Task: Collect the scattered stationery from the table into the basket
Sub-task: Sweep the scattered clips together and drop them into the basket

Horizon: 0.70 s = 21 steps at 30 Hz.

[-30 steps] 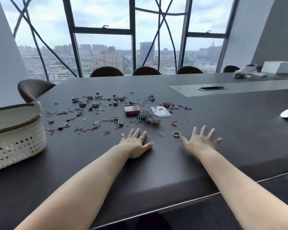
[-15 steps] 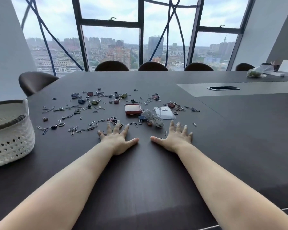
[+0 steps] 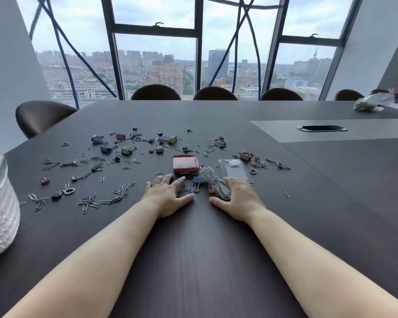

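Both your hands lie flat and spread on the dark table (image 3: 193, 260), gripping nothing. Your left hand (image 3: 164, 195) has fingertips just short of the red box (image 3: 185, 164), dead ahead of it. Your right hand (image 3: 238, 199) sits beside the white coiled cord (image 3: 213, 181), fingers reaching the clear badge holder (image 3: 234, 169). A blue binder clip (image 3: 197, 182) lies between the hands. Paper clips (image 3: 115, 199) spread out leftward, toward the white woven basket (image 3: 0, 216) at far left, so I'd say your left hand is the nearer carrier.
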Each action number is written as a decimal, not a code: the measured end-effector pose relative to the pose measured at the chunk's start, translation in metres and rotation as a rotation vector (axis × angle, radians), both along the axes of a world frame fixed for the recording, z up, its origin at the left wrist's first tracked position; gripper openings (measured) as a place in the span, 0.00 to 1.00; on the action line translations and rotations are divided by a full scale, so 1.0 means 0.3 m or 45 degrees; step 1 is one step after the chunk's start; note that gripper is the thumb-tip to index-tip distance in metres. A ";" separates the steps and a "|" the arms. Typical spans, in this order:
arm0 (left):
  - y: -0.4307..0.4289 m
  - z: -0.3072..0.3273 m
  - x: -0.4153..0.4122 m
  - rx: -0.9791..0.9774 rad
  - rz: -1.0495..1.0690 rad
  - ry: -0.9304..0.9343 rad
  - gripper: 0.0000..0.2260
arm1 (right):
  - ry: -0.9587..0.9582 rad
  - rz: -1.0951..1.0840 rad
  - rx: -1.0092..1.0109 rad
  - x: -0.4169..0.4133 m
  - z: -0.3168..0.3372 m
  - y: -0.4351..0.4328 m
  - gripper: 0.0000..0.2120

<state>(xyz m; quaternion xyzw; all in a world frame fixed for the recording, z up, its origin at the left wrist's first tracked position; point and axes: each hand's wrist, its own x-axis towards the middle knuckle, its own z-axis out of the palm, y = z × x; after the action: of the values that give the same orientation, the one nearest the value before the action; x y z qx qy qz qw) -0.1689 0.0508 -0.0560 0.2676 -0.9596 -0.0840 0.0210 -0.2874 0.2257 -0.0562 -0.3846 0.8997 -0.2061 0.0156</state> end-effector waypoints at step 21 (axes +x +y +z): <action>0.001 -0.001 -0.084 0.101 -0.251 0.304 0.17 | 0.209 -0.321 -0.027 -0.002 0.003 -0.070 0.18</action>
<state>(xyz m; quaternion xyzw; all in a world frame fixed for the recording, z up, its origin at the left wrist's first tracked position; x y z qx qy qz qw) -0.1942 0.0510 -0.0562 0.1609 -0.9679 -0.1547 0.1159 -0.2881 0.2046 -0.0552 -0.2842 0.9368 -0.1839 -0.0880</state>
